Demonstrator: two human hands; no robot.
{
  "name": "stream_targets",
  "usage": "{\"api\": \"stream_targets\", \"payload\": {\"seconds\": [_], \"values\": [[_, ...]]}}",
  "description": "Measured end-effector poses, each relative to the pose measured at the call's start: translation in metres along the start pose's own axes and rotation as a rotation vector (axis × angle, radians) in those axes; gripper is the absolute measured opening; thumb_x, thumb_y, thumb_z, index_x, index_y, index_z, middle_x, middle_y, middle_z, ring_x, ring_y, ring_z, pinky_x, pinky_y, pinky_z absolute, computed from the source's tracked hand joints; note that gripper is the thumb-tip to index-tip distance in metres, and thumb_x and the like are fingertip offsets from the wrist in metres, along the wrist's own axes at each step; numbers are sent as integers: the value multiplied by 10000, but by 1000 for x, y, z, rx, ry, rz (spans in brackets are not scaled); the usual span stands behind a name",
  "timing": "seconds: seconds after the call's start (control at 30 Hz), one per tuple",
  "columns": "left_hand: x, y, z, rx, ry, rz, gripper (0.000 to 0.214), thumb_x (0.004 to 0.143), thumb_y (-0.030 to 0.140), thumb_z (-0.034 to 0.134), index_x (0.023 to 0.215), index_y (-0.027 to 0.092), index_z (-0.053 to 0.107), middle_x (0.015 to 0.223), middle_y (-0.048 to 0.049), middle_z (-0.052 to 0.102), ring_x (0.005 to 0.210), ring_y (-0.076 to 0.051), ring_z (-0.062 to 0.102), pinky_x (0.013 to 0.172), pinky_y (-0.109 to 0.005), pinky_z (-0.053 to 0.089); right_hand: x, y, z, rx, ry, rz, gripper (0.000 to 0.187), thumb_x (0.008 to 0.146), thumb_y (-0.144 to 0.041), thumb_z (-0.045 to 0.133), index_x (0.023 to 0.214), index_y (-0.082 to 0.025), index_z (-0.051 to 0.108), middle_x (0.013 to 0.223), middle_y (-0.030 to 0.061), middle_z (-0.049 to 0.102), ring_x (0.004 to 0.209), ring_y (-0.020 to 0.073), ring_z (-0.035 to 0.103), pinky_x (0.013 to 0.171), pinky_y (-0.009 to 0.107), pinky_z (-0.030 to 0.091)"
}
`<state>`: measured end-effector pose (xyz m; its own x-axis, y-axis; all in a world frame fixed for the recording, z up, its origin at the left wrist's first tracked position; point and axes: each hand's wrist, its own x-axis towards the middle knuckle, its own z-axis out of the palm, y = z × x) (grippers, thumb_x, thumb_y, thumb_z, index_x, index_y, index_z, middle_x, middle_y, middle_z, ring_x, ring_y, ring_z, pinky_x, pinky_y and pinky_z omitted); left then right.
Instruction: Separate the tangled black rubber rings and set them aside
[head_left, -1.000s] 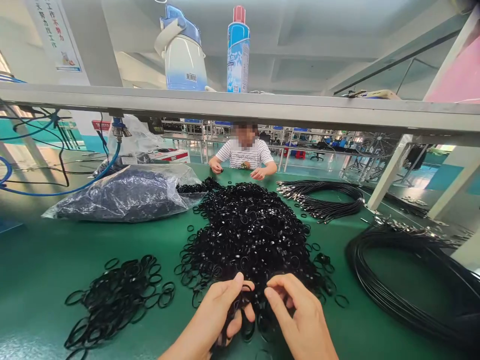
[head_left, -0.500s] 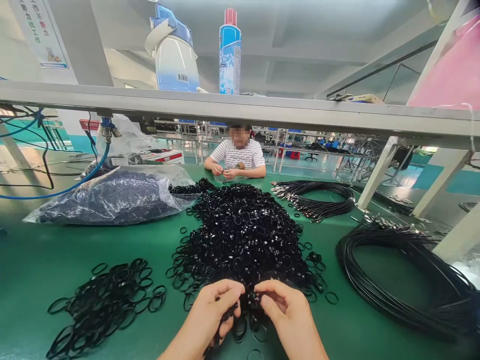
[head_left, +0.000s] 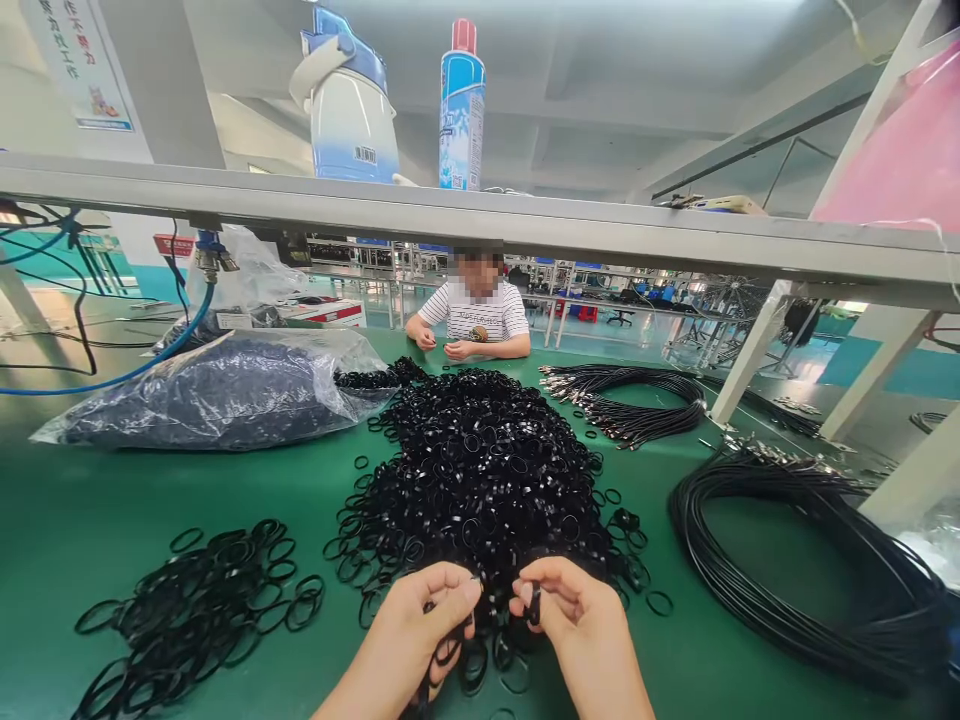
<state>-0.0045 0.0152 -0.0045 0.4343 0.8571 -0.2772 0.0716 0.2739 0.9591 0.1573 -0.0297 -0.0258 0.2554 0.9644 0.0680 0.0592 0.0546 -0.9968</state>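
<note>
A big heap of black rubber rings (head_left: 480, 470) lies in the middle of the green table (head_left: 67, 520). At its near edge my left hand (head_left: 420, 625) is closed round a bunch of black rings that hang below its fingers. Just to its right, my right hand (head_left: 574, 615) pinches a single black ring between thumb and forefinger. The two hands nearly touch. A smaller, flatter pile of thin black rings (head_left: 195, 605) sits to the left of my hands.
Coiled black cables (head_left: 795, 560) lie at the right, another bundle (head_left: 637, 405) behind. A plastic bag of dark parts (head_left: 217, 390) rests at the left. A person in a striped shirt (head_left: 476, 310) works across the table. A shelf (head_left: 480, 215) overhead carries a spray can and jug.
My hands have drawn together at the heap's near edge, and the right fingers closed into a pinch on a ring. The person opposite brought both hands together.
</note>
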Motion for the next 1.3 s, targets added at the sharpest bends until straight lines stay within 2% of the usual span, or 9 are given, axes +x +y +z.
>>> {"api": "stream_targets", "payload": {"seconds": [0.17, 0.33, 0.57, 0.8, 0.9, 1.0, 1.13, 1.2, 1.3], "values": [[-2, 0, 1, 119, 44, 82, 496, 692, 478, 662, 1060, 180, 515, 579, 64, 576, 343, -42, 390, 289, -133, 301, -1, -3, -1, -153, 30, -140, 175, 774, -284, 592, 841, -206, 733, 852, 47, 689, 782, 186, 645, 693, 251, 508], [-8, 2, 11, 181, -4, 113, 307, 685, 414, 672, 872, 204, 549, 536, 110, 470, 337, -31, 377, 298, -121, 306, -5, -3, 8, -168, 161, -120, 163, 714, -301, 631, 801, -201, 726, 728, 25, 705, 627, 166, 649, 586, 220, 513], [-13, 3, 17, 242, -8, 99, 265, 706, 434, 648, 718, 181, 573, 506, 89, 481, 356, -42, 370, 329, -147, 285, -9, -8, 15, -245, 182, -113, 92, 679, -242, 599, 688, -198, 680, 627, 2, 676, 532, 136, 606, 512, 196, 468], [-14, -1, 15, 128, -37, 84, 383, 726, 566, 600, 744, 190, 528, 438, 111, 416, 327, -32, 292, 312, -128, 251, -6, -2, 12, 119, 80, 60, 157, 658, -303, 682, 700, -159, 637, 593, 9, 639, 542, 150, 630, 448, 183, 439], [-11, -6, 13, 121, -63, 96, 383, 746, 570, 579, 747, 195, 501, 426, 118, 393, 319, -32, 284, 301, -120, 247, -7, -2, 12, -2, 75, -51, 150, 724, -312, 642, 791, -180, 666, 670, 17, 652, 577, 142, 623, 476, 186, 461], [-9, -9, 12, 130, -79, 100, 374, 757, 563, 570, 780, 197, 497, 425, 118, 398, 319, -37, 297, 299, -119, 260, -10, -5, 11, -243, 67, -310, 171, 807, -271, 569, 909, -237, 702, 797, 22, 670, 675, 140, 632, 540, 177, 474], [-10, -6, 12, 130, -59, 80, 361, 767, 548, 563, 816, 193, 522, 420, 118, 397, 327, -41, 299, 296, -115, 254, -12, -6, 10, -360, 62, -539, 207, 833, -190, 532, 875, -259, 722, 839, 20, 659, 703, 131, 628, 622, 182, 476], [-11, -3, 12, 138, -53, 62, 356, 766, 545, 561, 786, 192, 522, 419, 116, 396, 326, -38, 296, 292, -113, 244, -12, -5, 11, -306, 96, -510, 179, 815, -195, 561, 819, -256, 729, 833, 21, 667, 724, 143, 629, 634, 190, 479], [-11, -1, 13, 158, -72, 52, 349, 779, 542, 537, 768, 193, 513, 399, 119, 393, 314, -37, 289, 288, -111, 246, -10, -3, 10, -99, 156, -296, 96, 758, -261, 639, 746, -241, 732, 839, 24, 672, 699, 153, 624, 539, 187, 477]]}}
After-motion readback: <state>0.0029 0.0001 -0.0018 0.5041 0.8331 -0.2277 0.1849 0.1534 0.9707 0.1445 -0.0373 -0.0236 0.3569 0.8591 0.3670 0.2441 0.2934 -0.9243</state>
